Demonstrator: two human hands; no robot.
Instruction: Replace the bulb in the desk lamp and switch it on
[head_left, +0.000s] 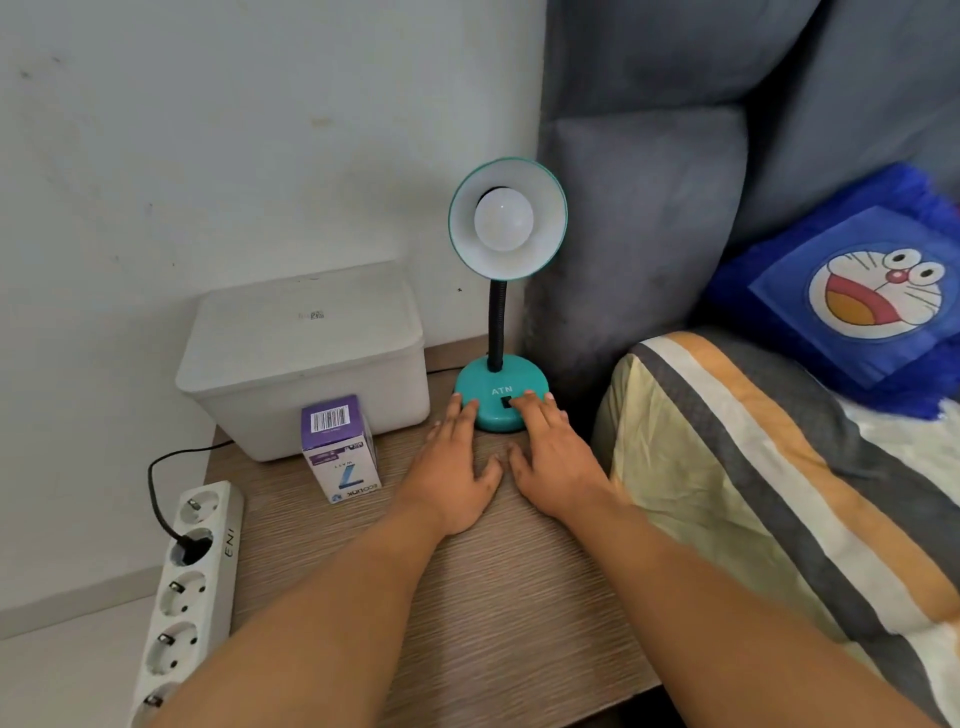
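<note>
A: The desk lamp (501, 364) stands at the table's (467, 597) back edge, bulb (503, 219) unlit; left hand (457, 467) and right hand (556, 457) lie flat, fingers spread, gripping nothing.

B: Probably steadying the base; next, unscrew the bulb. The bulb box (340, 449) waits alongside.

Both hands are lying palm-down on the wooden table (467, 597), the left hand (457, 467) and right hand (556, 462) with fingertips touching the teal lamp base (498, 402). Between the two sets of fingertips the black switch (506, 401) is showing. Above the fingers an unlit bulb (503, 219) is sitting in the shade (545, 218); left of them a bulb box (340, 449) is standing.
</note>
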